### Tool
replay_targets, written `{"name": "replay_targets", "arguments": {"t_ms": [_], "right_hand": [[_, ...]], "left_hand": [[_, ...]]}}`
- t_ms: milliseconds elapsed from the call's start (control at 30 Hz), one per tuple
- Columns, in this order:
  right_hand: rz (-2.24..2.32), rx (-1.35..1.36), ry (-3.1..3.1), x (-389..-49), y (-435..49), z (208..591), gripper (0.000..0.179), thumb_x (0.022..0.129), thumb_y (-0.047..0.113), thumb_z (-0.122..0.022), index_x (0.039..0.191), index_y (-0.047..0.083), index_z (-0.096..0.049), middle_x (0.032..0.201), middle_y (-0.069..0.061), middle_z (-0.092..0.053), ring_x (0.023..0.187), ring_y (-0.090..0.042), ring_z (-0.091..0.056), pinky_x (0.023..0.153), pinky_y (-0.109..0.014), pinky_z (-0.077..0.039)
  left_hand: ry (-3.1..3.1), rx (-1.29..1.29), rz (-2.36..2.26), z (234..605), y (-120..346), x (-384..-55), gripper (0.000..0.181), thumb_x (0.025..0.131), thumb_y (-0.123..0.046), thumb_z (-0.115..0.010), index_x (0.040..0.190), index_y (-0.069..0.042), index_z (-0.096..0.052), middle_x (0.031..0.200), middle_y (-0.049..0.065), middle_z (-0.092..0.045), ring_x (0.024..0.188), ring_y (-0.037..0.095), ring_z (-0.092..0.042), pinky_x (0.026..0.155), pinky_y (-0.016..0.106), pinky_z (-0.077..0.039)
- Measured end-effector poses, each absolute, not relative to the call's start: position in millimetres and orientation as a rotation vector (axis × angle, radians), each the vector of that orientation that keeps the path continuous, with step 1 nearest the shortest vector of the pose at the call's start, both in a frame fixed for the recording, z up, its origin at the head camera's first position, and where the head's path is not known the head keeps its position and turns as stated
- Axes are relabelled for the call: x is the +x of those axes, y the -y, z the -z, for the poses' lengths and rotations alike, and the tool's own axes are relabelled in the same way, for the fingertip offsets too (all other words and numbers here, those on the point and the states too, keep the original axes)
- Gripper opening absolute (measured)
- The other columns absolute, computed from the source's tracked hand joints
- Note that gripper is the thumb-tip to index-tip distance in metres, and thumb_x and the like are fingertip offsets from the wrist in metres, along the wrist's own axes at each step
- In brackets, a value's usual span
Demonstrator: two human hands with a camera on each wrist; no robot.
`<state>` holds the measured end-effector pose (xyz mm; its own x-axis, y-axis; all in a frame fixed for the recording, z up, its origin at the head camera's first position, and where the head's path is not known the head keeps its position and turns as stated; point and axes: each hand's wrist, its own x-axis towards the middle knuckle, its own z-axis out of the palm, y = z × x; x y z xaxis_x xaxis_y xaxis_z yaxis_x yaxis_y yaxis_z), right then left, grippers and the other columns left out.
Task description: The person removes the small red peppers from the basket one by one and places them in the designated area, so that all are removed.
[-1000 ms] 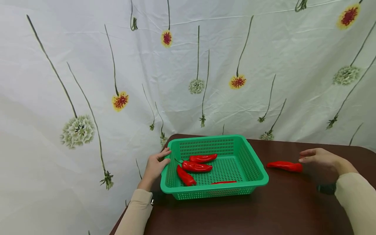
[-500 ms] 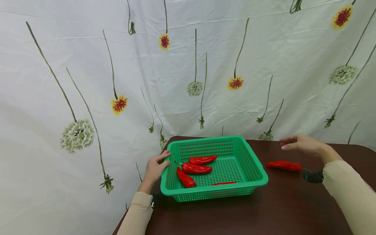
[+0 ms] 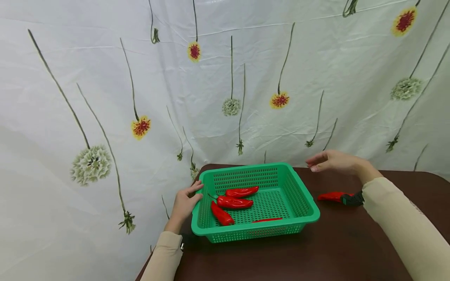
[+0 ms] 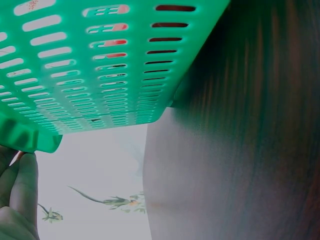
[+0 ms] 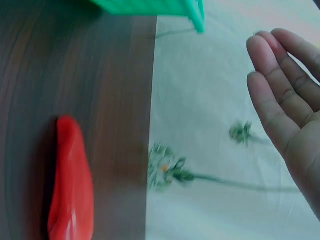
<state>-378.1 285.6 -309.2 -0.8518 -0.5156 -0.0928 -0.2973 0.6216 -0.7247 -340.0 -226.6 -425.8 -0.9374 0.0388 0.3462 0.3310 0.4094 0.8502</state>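
Observation:
A green plastic basket (image 3: 253, 230) with slotted walls stands on the dark table. Several red peppers lie inside, among them a pepper (image 3: 234, 202) with a thin stem; the front wall mostly hides another pepper (image 3: 267, 220). My left hand (image 3: 184, 203) rests on the left rim, fingers fairly straight; in the left wrist view its fingertips (image 4: 27, 165) touch the rim. My right hand (image 3: 334, 160) hovers right of the basket near its back corner, holding nothing, fingers extended. One red pepper (image 5: 72, 185) lies on the table beneath my right wrist, partly covered by the wrist camera in the head view.
The dark brown table (image 3: 281, 257) runs to the left and back edges, where a pale cloth (image 3: 197, 86) with a flower print hangs. A black wrist camera (image 3: 352, 199) sits under the right sleeve (image 3: 393, 210).
My right hand has moved left and slightly up, from beside the loose pepper toward the basket, carrying nothing. My left hand, the basket and its peppers stay in place.

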Motion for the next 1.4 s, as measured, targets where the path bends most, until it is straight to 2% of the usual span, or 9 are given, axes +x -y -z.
{"name": "replay_targets", "arguments": {"t_ms": [267,533,833,1067,1233,1400], "right_hand": [[0.996,-0.756,-2.478,-386.7,-240.0,298.4,0.058,0.095,0.027,-0.068,0.143,-0.002,-0.052,0.143,-0.021,-0.057,0.131,-0.032,-0.057,0.113,-0.055,-0.040],[0.929,-0.812,-2.329,-392.9,-205.9,297.5,0.052,0.094,0.024,-0.070,0.140,0.001,-0.057,0.139,-0.015,-0.061,0.130,-0.029,-0.058,0.111,-0.046,-0.045],[0.822,-0.842,-2.214,-399.3,-176.5,304.1,0.053,0.093,0.021,-0.071,0.140,0.001,-0.057,0.139,-0.014,-0.061,0.127,-0.023,-0.060,0.107,-0.039,-0.049],[0.780,-0.902,-2.089,-404.2,-154.0,306.9,0.050,0.094,0.013,-0.068,0.138,-0.006,-0.056,0.137,-0.019,-0.062,0.121,-0.021,-0.063,0.104,-0.036,-0.052],[0.755,-0.861,-2.024,-404.0,-144.2,314.7,0.046,0.094,0.010,-0.068,0.137,-0.003,-0.059,0.135,-0.013,-0.064,0.120,-0.018,-0.064,0.104,-0.035,-0.051],[0.708,-0.824,-1.976,-405.7,-135.1,322.1,0.044,0.094,0.007,-0.066,0.137,-0.001,-0.059,0.138,-0.014,-0.062,0.120,-0.017,-0.063,0.105,-0.035,-0.051]], "left_hand": [[2.401,-0.317,1.523,428.0,227.5,-341.2,0.041,0.092,-0.002,-0.060,0.132,0.001,-0.064,0.150,0.013,-0.051,0.147,0.031,-0.039,0.118,0.056,-0.033],[2.402,-0.309,1.537,425.1,226.1,-341.2,0.041,0.093,-0.003,-0.061,0.133,0.000,-0.064,0.151,0.011,-0.051,0.148,0.030,-0.038,0.119,0.055,-0.032],[2.395,-0.308,1.538,426.3,226.7,-342.2,0.040,0.092,-0.002,-0.060,0.131,-0.001,-0.066,0.149,0.011,-0.053,0.147,0.029,-0.040,0.118,0.055,-0.033],[2.393,-0.300,1.514,425.8,227.2,-343.1,0.040,0.091,-0.002,-0.061,0.131,-0.001,-0.066,0.148,0.011,-0.054,0.145,0.029,-0.042,0.118,0.054,-0.034],[2.372,-0.321,1.501,427.3,225.6,-342.0,0.040,0.090,-0.001,-0.061,0.129,0.000,-0.067,0.146,0.013,-0.055,0.144,0.034,-0.043,0.116,0.058,-0.034],[2.356,-0.328,1.445,427.5,225.8,-341.2,0.040,0.089,-0.004,-0.060,0.127,0.000,-0.068,0.144,0.014,-0.057,0.142,0.035,-0.045,0.112,0.058,-0.039]]}}
